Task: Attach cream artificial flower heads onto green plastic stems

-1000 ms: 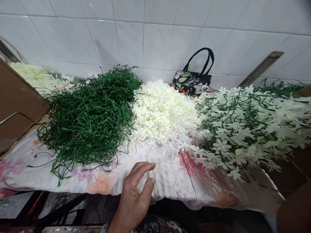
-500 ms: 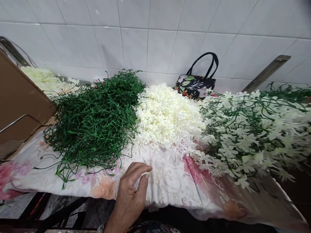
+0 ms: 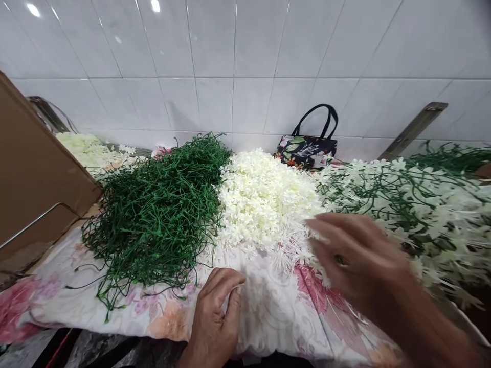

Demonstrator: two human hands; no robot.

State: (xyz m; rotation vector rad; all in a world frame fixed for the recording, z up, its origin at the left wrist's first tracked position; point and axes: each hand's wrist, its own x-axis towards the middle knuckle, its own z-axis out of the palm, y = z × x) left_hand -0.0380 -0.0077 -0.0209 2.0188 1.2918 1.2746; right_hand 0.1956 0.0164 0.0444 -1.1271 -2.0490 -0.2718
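Note:
My left hand rests at the table's front edge, thumb and curled index finger a little apart; I see nothing held between them. Over the right part of the cloth is my right hand, smeared by motion, its fingers pointing left at the white flower pile. Whether it grips anything is unclear. A heap of cream-white artificial flower heads lies in the middle. To its left spreads a tangled mound of green plastic stems. Assembled white flowers on green stems are piled at the right, partly behind my right hand.
A floral cloth covers the table. At left stands a brown cardboard box, with more pale flowers behind it. A black floral handbag leans by the tiled wall, and a metal bracket slants at right.
My right hand has come into view from the lower right and reaches over the cloth. My left hand keeps about the same pose. The view has tilted up slightly.

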